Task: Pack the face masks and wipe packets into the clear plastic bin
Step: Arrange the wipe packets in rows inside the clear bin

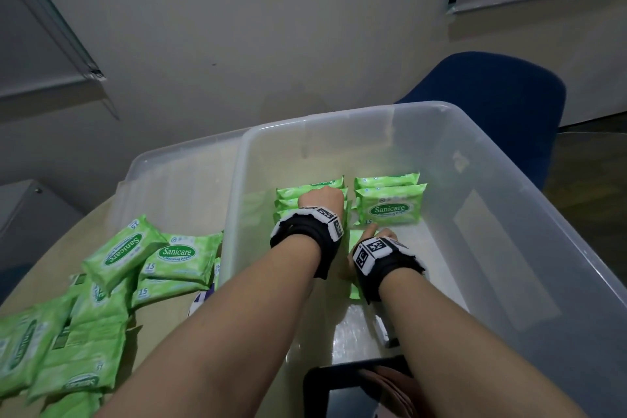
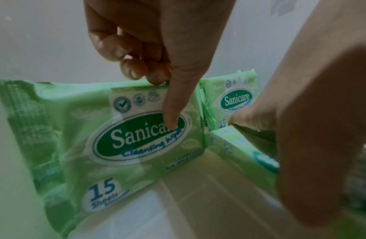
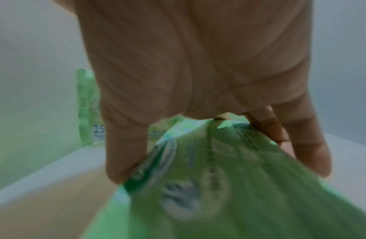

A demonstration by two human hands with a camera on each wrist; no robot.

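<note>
Green Sanicare wipe packets stand on edge in two rows on the floor of the clear plastic bin [image 1: 502, 187]. My left hand [image 1: 320, 197] is on the left row [image 1: 288, 204]. It pinches the front packet [image 2: 116, 145] at its top edge, thumb on the label and fingers curled behind. The right row [image 1: 388, 207] stands free beside it. My right hand [image 1: 378, 236] is low in the bin, just in front of that row. It grips another green packet [image 3: 239, 202] between thumb and fingers, and the packet shows blurred. I see no face masks.
Several more wipe packets [image 1: 176, 254] lie heaped on the wooden table left of the bin. The bin's clear lid [image 1: 169, 173] lies behind them. A blue chair [image 1: 492, 95] stands beyond the bin. A dark flat object [image 1: 353, 387] sits at the bin's near edge.
</note>
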